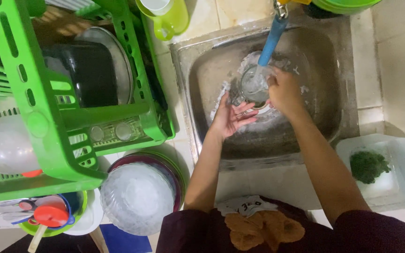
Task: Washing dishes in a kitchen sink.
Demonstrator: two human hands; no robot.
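A glass [255,84] is held over the sink [319,117] under the blue tap [272,41], its mouth turned toward the camera and its long axis near upright. It is gripped by the right hand [284,91]; the left hand [230,117] is spread open just below it, palm up.

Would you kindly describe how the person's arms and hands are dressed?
Both forearms are bare, with dark maroon sleeves ending near the elbows. The left hand and right hand wear no gloves. A ring may sit on a left finger, but it is too small to tell.
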